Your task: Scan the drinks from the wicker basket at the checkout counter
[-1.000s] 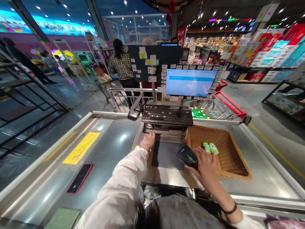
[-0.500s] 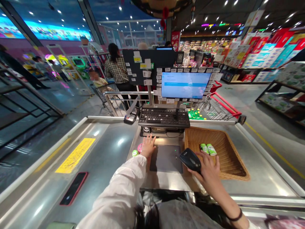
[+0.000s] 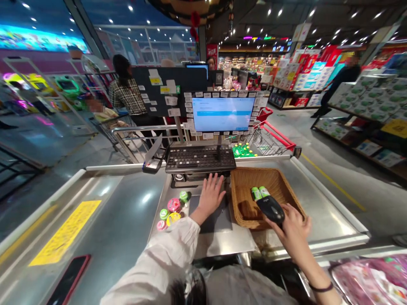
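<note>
- L hand [image 3: 210, 199] spread, shifted R over pad [image 3: 219, 219]; more tubs [image 3: 174, 205] now showing to its L
- R hand [image 3: 295, 228] gripping scanner [image 3: 270, 208], now over basket [image 3: 276, 180]; was nr pad
- Green packs [image 3: 263, 192] still in basket

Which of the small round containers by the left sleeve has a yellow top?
The yellow-topped container, right of the frontmost pink one, beside the white sleeve; the others show pink or green.

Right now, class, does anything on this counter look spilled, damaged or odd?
Nothing stands out: no spill or damage shows. The round containers cluster loosely beside the left hand, and the right hand grips the scanner by the basket.
</note>
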Demonstrator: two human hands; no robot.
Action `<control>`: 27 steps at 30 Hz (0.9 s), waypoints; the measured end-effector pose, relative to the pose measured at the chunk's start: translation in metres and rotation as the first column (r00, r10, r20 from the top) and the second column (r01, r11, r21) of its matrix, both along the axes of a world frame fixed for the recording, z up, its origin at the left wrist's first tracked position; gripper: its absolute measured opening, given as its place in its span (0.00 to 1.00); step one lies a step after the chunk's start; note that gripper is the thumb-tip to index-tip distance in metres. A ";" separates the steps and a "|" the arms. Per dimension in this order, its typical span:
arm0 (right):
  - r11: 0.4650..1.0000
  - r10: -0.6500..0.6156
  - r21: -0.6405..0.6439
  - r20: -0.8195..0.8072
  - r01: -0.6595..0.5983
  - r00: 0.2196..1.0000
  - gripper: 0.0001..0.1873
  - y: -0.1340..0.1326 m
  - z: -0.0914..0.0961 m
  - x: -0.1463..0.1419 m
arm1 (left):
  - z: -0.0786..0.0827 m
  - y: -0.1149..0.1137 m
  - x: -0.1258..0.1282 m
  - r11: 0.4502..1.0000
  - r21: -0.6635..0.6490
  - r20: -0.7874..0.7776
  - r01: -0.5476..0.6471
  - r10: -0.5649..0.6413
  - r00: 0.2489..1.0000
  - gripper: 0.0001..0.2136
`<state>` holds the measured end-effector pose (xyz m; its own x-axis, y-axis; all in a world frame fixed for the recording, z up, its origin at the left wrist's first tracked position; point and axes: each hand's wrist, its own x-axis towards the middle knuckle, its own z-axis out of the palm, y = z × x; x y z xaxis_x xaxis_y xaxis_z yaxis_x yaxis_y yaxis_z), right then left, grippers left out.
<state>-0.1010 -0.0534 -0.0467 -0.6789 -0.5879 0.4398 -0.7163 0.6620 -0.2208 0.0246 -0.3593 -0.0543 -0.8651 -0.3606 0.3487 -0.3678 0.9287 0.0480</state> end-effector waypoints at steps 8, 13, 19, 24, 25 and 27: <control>0.986 -0.159 -0.046 0.046 0.161 0.986 0.38 0.023 0.003 -0.016 | -0.033 0.077 -0.142 0.890 0.287 0.311 0.355 -0.437 0.844 0.33; 0.976 -0.210 -0.054 0.000 0.210 0.978 0.34 0.036 0.004 -0.023 | -0.064 0.102 -0.202 0.917 0.342 0.438 0.206 -0.350 0.828 0.40; 0.971 -0.239 -0.028 -0.042 0.238 0.970 0.32 0.057 -0.004 -0.039 | -0.073 0.097 -0.222 0.938 0.336 0.458 0.083 -0.240 0.856 0.37; 0.965 -0.262 -0.024 -0.011 0.262 0.965 0.33 0.065 -0.009 -0.048 | -0.062 0.096 -0.228 0.939 0.340 0.477 0.053 -0.221 0.851 0.38; 0.964 -0.262 -0.033 -0.006 0.262 0.965 0.34 0.065 -0.009 -0.050 | -0.058 0.097 -0.228 0.938 0.342 0.474 0.059 -0.227 0.851 0.39; 0.966 -0.253 -0.052 0.001 0.253 0.967 0.35 0.067 -0.009 -0.054 | -0.047 0.098 -0.223 0.933 0.349 0.456 0.090 -0.253 0.854 0.38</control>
<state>-0.1545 0.0134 -0.0560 -0.8000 -0.3738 0.4694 -0.5282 0.8098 -0.2553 -0.1987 -0.2609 -0.1008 -0.9498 -0.2074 -0.2342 -0.2550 0.9470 0.1954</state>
